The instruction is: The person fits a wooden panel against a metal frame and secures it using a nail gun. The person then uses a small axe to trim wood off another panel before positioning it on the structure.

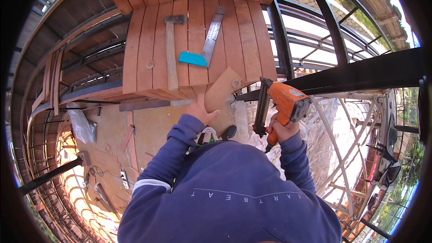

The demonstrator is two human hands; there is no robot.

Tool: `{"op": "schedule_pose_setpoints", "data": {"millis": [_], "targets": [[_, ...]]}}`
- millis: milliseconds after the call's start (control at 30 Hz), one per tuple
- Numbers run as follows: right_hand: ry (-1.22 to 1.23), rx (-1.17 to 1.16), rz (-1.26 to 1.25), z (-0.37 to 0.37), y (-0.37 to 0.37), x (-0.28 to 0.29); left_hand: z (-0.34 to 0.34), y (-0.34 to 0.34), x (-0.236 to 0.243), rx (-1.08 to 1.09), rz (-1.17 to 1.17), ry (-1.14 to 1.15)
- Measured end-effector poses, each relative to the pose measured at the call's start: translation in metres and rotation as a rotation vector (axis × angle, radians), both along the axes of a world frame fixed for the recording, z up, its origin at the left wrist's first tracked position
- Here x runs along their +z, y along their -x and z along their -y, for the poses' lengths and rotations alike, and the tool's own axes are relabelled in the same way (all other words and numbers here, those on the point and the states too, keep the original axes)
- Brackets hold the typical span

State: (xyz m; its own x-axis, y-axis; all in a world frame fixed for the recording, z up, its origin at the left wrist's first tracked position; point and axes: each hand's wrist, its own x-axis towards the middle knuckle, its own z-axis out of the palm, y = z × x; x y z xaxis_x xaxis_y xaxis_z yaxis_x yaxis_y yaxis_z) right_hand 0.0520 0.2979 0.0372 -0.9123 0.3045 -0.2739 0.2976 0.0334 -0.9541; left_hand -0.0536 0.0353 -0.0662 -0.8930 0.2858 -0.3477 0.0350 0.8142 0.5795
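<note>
My right hand [285, 130] is wrapped round the grip of an orange and black nail gun [288, 101], its dark nose and magazine toward the bench. My left hand [201, 110] is at the near end of a short wooden board [220, 91], fingers along one side and thumb spread toward the other. That board lies aslant across the bench's front edge, with a small pale ring [236, 82] at its right side. On the slatted wooden bench [139, 49] lie a hammer [171, 54] with a wooden handle and a try square [212, 36] with a turquoise stock.
Another small ring [150, 65] lies on the bench. Black metal beams [360, 72] flank it on the right. A plastic bag [82, 123], a power strip [124, 179], cables and wood offcuts [130, 139] are on the floor to the left. Pale sheeting [315, 139] and crossed poles stand right.
</note>
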Motion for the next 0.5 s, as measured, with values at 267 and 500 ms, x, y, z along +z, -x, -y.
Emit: {"op": "schedule_pose_setpoints", "data": {"millis": [267, 500], "targets": [[-0.239, 0.145, 0.118, 0.007, -0.004, -0.036, -0.008, 0.005, -0.006, -0.006, 0.006, 0.132], [-0.185, 0.149, 0.18, 0.021, 0.007, -0.052, -0.008, 0.003, 0.001, -0.041, 0.025, 0.19]]}}
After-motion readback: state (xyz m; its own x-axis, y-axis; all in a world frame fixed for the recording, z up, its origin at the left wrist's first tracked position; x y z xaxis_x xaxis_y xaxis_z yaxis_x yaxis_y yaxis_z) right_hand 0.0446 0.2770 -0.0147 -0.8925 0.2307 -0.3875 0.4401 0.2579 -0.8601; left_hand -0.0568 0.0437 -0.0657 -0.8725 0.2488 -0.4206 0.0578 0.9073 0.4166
